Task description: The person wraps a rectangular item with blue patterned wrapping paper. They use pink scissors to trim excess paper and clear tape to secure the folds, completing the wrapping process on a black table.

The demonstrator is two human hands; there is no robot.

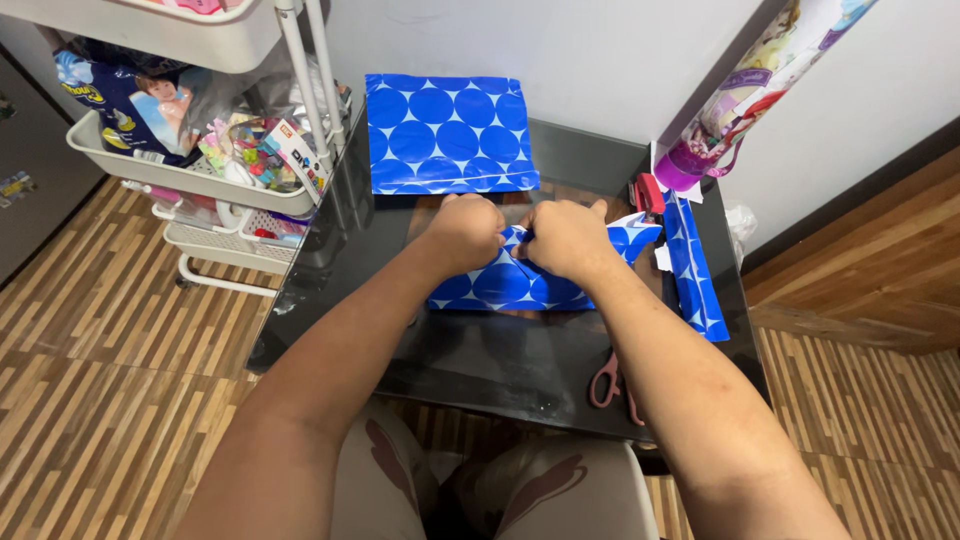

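A parcel half wrapped in blue paper with white-edged circles [500, 285] lies in the middle of a small black glass table [480, 365]. My left hand [462, 232] and my right hand [567, 238] press down on its top, fingers curled on a fold of the paper between them. A second, fully wrapped flat parcel in the same blue paper [447, 133] leans against the wall behind. A cut strip of the blue paper [695, 270] lies to the right of my right hand.
Pink-handled scissors [612, 382] lie near the table's front right edge. A red tape dispenser [648, 193] and a roll of cartoon gift wrap [760, 90] stand at back right. A white wheeled cart with full trays [200, 180] stands left of the table.
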